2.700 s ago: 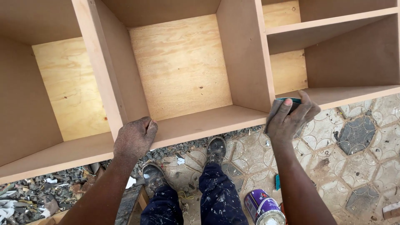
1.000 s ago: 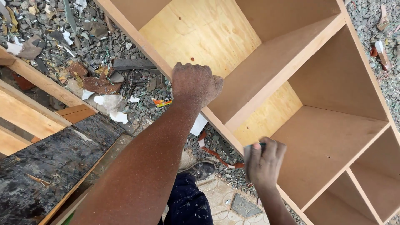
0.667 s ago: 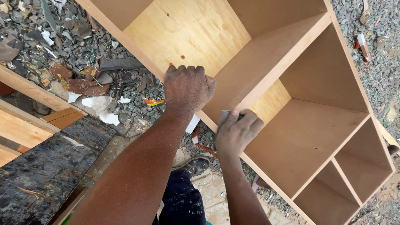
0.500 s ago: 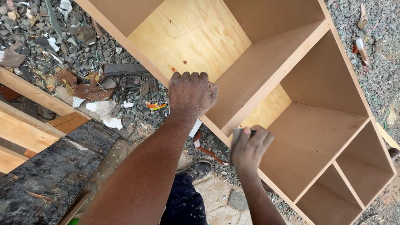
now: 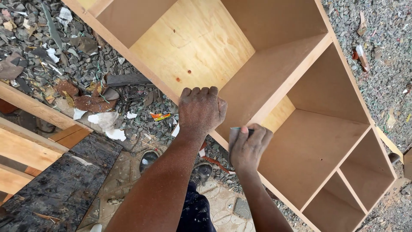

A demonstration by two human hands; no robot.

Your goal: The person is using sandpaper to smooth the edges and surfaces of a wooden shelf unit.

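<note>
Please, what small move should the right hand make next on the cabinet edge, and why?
Probably slide the right hand with its small dark-edged pad further along the cabinet's front edge. The pad sits pressed where the divider meets that edge, while the left hand grips the edge beside it.

— Which colours are seen on the shelf unit [image 5: 300, 146]?
— Its boards are coloured a plain tan-brown; the back panel [image 5: 193, 43] is pale yellow with wavy grain.
— And the ground?
— Grey gravel [image 5: 386, 47] is seen, white scraps [image 5: 105, 122], and a black-stained plank [image 5: 56, 189].
</note>
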